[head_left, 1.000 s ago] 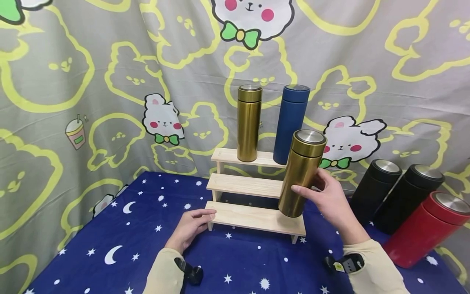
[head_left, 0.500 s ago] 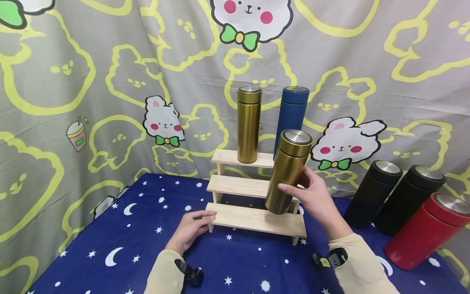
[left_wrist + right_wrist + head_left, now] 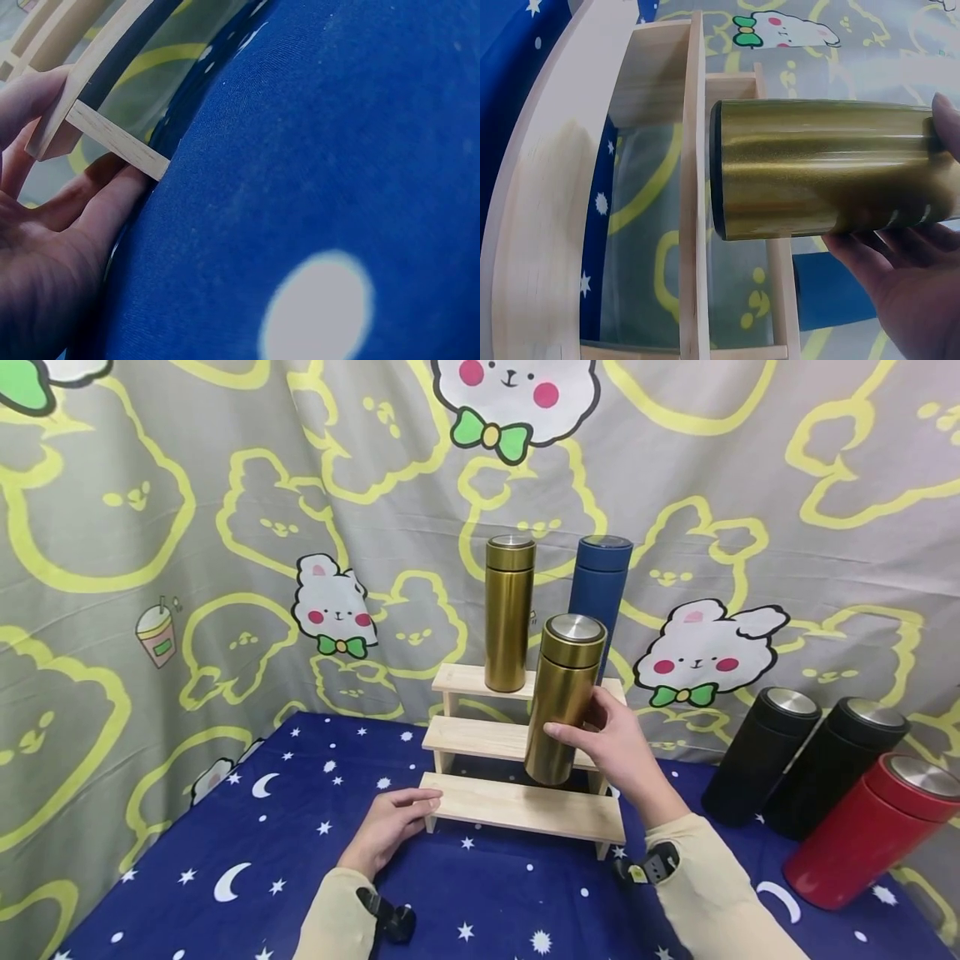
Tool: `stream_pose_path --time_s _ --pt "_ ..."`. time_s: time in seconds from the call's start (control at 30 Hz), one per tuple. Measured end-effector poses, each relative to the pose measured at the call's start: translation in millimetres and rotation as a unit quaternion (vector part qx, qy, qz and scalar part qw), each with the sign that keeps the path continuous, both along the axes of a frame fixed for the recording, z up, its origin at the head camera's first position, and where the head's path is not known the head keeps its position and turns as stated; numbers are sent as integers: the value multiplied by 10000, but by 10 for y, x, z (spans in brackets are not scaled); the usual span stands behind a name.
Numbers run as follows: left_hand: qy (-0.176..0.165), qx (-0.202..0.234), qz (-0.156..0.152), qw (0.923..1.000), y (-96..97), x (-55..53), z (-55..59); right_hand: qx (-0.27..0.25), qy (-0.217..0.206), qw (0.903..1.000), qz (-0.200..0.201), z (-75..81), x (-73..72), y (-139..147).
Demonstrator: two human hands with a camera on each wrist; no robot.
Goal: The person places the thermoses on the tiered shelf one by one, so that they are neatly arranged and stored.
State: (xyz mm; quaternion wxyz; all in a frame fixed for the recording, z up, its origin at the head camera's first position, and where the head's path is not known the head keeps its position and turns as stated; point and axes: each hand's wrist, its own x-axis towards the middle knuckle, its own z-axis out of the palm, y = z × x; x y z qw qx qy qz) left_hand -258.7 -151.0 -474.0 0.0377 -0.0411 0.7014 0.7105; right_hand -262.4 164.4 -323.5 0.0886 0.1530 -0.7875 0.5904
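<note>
My right hand (image 3: 611,747) grips a gold thermos bottle (image 3: 564,702) around its body, nearly upright. In the right wrist view, the dark base of this bottle (image 3: 817,169) is close over the middle step. The stand is a three-step wooden display rack (image 3: 495,803). With my left hand (image 3: 386,828) I hold the left end of its lowest step; in the left wrist view the thumb (image 3: 41,94) lies on the board and fingers reach beneath it. A second gold thermos (image 3: 508,618) and a blue thermos (image 3: 600,577) stand on the top step, the blue one partly hidden.
Two black thermoses (image 3: 759,756) and a red thermos (image 3: 870,835) stand at the right on the blue star-and-moon cloth (image 3: 480,902). A grey patterned curtain (image 3: 420,510) hangs behind the rack.
My right hand has carried the gold thermos leftward and slightly up, from over the lowest step's right end to in front of the middle step, and it is more upright. My left hand stays put.
</note>
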Motion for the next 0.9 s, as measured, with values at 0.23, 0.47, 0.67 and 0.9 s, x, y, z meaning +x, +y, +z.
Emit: stream_pose_path --time_s 0.23,0.47,0.67,0.9 --pt "19 25 21 10000 -5 -23 2 -129 -123 9998 -32 13 -98 -132" --pt "16 84 50 10000 0 -35 -8 -307 -237 9992 -12 62 -162 -276" --pt "-19 65 56 10000 -5 -31 -30 -292 -218 9993 83 72 -247 -392" --pt "-15 5 52 10000 -9 -8 -25 -289 -50 9990 340 56 -311 -497"
